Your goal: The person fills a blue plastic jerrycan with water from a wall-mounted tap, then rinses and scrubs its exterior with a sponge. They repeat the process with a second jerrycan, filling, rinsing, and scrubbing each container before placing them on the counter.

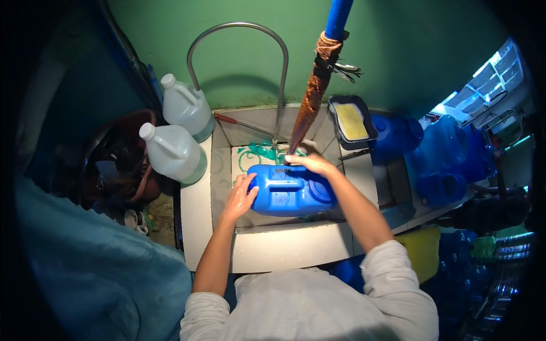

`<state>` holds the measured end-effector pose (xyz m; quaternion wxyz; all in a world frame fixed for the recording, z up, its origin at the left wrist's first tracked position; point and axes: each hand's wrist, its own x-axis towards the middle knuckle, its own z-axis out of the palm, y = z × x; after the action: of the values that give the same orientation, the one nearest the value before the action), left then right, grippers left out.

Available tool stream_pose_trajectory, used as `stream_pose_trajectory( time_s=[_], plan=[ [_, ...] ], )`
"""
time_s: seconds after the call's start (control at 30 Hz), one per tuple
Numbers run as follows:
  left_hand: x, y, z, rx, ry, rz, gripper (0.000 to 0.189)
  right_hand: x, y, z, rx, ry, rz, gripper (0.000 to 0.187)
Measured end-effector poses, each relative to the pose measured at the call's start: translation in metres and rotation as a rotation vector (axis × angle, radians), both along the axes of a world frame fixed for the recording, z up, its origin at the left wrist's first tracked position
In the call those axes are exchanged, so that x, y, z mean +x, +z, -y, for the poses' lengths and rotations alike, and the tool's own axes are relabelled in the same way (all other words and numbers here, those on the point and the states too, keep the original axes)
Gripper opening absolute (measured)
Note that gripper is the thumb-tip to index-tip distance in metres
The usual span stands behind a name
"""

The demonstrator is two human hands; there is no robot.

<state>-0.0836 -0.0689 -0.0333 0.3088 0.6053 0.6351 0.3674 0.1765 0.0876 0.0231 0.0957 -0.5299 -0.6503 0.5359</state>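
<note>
A blue plastic jug with a moulded handle lies across the tiled sink basin. My left hand rests on its left end, fingers bent over the edge near the small cap. Beyond the jug's far side, at its right, is my right hand, blurred, with the thumb beside the lower end of a brown wrapped pole; what its fingers touch is hidden. Past the jug, green scraps lie on the basin floor near the foot of a curved metal pipe.
Two white-capped translucent jugs stand on the left ledge. A dark tray with a yellow sponge and a black-handled knife lie on the right ledge. Farther right are blue containers. A blue cloth hangs at lower left.
</note>
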Motion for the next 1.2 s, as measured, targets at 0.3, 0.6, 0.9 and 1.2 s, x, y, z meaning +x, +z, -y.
stream_pose_trajectory(
  time_s=[0.3, 0.6, 0.9, 1.2],
  plan=[
    [-0.001, -0.044, -0.025, -0.219, 0.138, -0.466, 0.039, -0.14, 0.021, 0.07, 0.421, 0.253, -0.066, 0.06],
    [0.06, -0.074, -0.054, 0.114, -0.383, -0.512, 0.035, -0.099, 0.064, 0.086, 0.653, 0.221, 0.118, 0.049],
    [0.044, 0.014, -0.077, -0.023, -0.445, -0.635, 0.058, 0.045, 0.021, 0.072, 0.581, -0.275, 0.295, 0.036],
    [0.049, 0.034, -0.074, -0.018, -0.448, -0.643, 0.056, 0.104, -0.013, -0.101, 0.958, -0.354, 0.149, 0.076]
  ],
)
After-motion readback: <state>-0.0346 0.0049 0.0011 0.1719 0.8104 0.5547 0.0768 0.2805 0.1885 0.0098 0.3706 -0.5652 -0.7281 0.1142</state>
